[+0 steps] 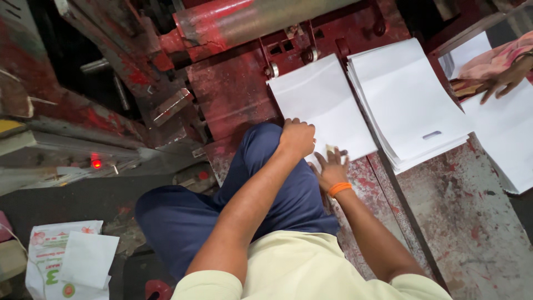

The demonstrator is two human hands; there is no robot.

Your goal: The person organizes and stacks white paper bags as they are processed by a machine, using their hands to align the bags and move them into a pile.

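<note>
A white sheet or flat bag [325,105] lies on the red-stained metal table [472,233] below a machine roller [261,19]. My left hand [298,138] rests closed on the sheet's near left edge, above my raised knee in blue trousers. My right hand [332,166], with an orange band at the wrist, lies flat with fingers spread at the sheet's near corner. Whether either hand grips the sheet is hard to tell.
A thick stack of white bags with a cut-out handle [411,105] lies to the right of the sheet. Another person's hand [502,80] rests on more white sheets [508,133] at the far right. A red lamp [96,164] glows on the machine at left. Printed bags [66,261] lie on the floor.
</note>
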